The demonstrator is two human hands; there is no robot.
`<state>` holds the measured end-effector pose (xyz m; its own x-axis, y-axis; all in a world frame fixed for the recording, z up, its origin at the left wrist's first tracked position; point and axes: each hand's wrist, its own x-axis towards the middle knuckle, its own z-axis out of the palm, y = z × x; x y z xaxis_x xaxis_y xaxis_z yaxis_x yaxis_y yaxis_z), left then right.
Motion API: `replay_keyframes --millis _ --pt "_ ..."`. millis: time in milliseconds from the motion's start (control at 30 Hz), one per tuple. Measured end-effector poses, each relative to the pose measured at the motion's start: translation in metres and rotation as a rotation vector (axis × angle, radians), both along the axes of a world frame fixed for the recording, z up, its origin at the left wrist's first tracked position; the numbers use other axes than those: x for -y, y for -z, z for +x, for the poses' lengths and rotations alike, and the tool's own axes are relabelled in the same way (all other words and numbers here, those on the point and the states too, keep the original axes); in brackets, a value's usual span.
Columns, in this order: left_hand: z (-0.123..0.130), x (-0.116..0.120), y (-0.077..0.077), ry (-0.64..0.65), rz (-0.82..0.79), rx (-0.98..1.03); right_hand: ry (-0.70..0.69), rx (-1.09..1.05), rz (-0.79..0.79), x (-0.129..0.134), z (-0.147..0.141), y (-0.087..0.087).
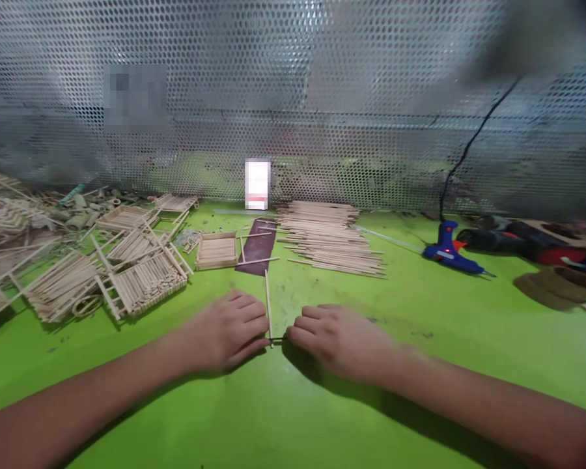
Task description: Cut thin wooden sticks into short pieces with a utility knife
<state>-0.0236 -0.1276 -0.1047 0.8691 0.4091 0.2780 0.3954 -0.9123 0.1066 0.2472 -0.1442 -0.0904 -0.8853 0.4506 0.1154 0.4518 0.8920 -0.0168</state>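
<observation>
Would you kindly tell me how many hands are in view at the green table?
2: the left hand is left of the thin stick, and the right hand is at the right end of the thin dark piece.

Head-worn view, close, facing forward; tilted down over green table (215, 417)

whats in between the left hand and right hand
In the head view, a thin wooden stick and, at its near end, a thin dark piece show between the left hand and right hand.
</observation>
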Motion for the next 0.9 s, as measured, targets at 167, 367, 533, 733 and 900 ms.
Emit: replay_keyframes --millis 167,367,533,733,900 --pt "0.006 -0.001 0.0 0.038 0.098 -0.026 0.016 0.022 0.005 0.0 0.0 -0.003" --pt "0.002 0.002 -0.006 0.049 0.036 -0.069 0.005 0.01 0.016 -0.001 -0.008 -0.001" --pt "-0.009 0.003 -0.003 0.03 -0.025 -0.053 -0.002 0.056 0.009 -0.002 -0.021 0.002" --pt "-0.007 0.003 0.004 -0.037 -0.024 -0.019 0.037 0.135 0.044 0.0 -0.022 0.003" --pt "-0.005 0.002 0.004 0.018 -0.011 0.001 0.106 0.117 0.045 0.001 -0.024 0.001"
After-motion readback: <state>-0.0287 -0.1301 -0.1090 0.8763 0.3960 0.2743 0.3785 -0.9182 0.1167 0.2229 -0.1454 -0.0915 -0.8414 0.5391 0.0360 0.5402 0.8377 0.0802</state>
